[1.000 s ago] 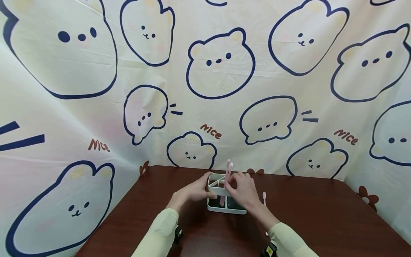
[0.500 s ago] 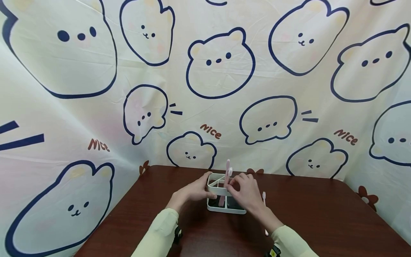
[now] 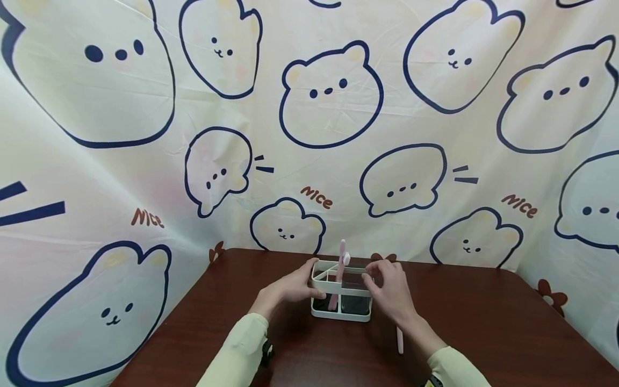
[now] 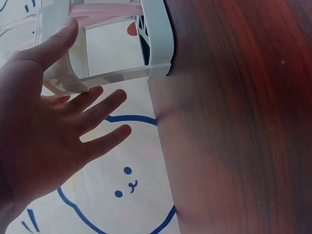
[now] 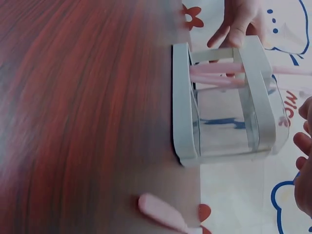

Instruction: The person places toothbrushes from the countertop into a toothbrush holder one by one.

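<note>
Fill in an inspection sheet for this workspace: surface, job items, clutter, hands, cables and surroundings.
Surface: dark red-brown, wood-grained table.
Job items: white two-tier holder stands on the table; at least two pink toothbrushes stand in it, slightly tilted.
Clutter: loose pink handle lies on the table, to the holder's right; the right forearm partly hides it in the head view.
Hands: left hand grips the holder's left end, thumb in front; right hand is beside the right end, fingers loosely bent, holding nothing.
Cables: nothing seen.
Surroundings: pale cloth printed with blue-outlined animal faces and "Nice" lettering.
</note>
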A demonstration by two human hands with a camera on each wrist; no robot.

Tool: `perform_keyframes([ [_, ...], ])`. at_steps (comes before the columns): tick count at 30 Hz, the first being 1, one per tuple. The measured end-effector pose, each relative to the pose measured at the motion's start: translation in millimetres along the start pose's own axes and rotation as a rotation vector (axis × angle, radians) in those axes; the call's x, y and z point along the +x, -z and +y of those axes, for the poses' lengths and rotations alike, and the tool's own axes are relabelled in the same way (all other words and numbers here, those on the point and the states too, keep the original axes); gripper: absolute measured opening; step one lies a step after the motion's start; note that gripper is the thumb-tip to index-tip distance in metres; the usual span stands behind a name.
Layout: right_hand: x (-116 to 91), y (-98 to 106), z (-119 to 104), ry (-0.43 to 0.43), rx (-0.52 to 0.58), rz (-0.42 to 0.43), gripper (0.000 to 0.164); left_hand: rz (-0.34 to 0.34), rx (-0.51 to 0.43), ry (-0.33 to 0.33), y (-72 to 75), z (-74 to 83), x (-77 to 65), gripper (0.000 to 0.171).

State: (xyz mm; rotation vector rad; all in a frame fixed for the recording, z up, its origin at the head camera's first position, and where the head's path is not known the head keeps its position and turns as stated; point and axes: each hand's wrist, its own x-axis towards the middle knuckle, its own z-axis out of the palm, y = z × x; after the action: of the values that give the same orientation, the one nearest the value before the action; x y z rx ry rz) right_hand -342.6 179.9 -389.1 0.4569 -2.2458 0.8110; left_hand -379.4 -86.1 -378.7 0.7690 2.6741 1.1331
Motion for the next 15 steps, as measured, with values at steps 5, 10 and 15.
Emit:
perform_keyframes([
  [5, -5, 9, 11, -0.049, -0.01, -0.015, 0.013, -0.002, -0.007, 0.007, -0.6, 0.4, -0.2, 0.084],
  [10, -8, 19, 17, -0.123, -0.032, -0.06, 0.013, -0.001, 0.002, 0.017, 0.2, 0.3, 0.5, 0.087],
  [15, -12, 25, 22, -0.199, -0.042, -0.144, 0.014, 0.0, 0.003, 0.018, 0.1, -0.6, 1.0, 0.089],
])
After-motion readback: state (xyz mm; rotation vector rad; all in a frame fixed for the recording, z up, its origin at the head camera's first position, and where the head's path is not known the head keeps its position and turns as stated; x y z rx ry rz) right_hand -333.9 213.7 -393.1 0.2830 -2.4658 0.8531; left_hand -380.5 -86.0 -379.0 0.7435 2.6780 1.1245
